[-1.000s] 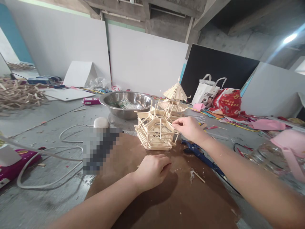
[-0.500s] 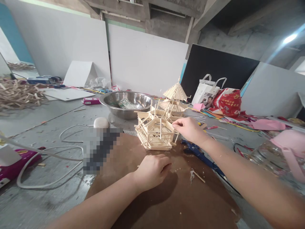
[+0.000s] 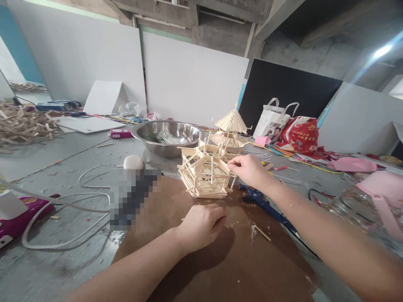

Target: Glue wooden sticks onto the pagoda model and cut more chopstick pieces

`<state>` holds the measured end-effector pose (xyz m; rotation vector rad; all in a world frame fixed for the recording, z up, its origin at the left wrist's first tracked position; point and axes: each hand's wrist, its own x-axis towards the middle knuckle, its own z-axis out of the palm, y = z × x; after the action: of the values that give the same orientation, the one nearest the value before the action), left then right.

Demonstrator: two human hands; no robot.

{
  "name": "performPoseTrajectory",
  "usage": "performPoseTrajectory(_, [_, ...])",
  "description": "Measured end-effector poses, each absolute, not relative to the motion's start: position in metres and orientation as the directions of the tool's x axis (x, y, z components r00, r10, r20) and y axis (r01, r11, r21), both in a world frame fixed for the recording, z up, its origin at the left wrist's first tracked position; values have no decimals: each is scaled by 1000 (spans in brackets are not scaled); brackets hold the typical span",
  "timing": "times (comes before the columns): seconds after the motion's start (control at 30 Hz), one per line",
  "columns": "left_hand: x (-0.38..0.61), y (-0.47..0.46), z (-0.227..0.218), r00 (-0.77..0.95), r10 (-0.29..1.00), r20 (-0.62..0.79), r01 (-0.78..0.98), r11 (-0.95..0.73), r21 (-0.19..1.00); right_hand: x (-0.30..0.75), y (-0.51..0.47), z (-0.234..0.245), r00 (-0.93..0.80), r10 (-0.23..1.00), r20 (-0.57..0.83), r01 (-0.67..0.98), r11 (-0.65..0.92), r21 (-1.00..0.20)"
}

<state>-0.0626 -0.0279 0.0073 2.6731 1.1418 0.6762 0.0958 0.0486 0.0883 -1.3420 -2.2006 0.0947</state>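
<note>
A many-sided open frame model (image 3: pixel 208 176) built of thin wooden sticks stands upright on a brown board (image 3: pixel 201 272). Thumb and forefinger of my right hand (image 3: pixel 248 170) pinch a stick at the upper right edge of this model. In front of it, low over the board, is my left hand (image 3: pixel 201 224) with its fingers curled in; what they hold, if anything, is hidden. A pale stick end pokes out at that hand's left side. Beneath my right forearm lies a blue hot glue gun (image 3: pixel 261 199). A loose stick (image 3: pixel 262 233) rests on the board.
Behind the model are a steel basin (image 3: pixel 166 138) and a stick pavilion with a pointed roof (image 3: pixel 231 126). A pink-lidded clear jug (image 3: pixel 355 205) stands right. White cables and a purple power strip (image 3: pixel 25 214) lie left. Bags (image 3: pixel 299 134) and coloured paper are at back right.
</note>
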Motion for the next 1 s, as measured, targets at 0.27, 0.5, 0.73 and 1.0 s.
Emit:
performPoseTrajectory(0.27, [-62, -28, 8, 607, 721, 336, 657, -692, 298, 95, 47, 89, -342, 844, 412, 799, 492, -345])
performPoseTrajectory(0.5, [-63, -28, 8, 604, 717, 348, 648, -696, 308, 94, 46, 92, -348, 845, 405, 817, 486, -312])
performPoseTrajectory(0.73, [-64, -29, 7, 602, 715, 354, 646, -697, 311, 102, 46, 92, -373, 823, 429, 805, 517, -290])
performPoseTrajectory(1.0, [-64, -28, 7, 604, 724, 335, 655, -689, 309, 111, 41, 86, -336, 816, 470, 778, 522, -350])
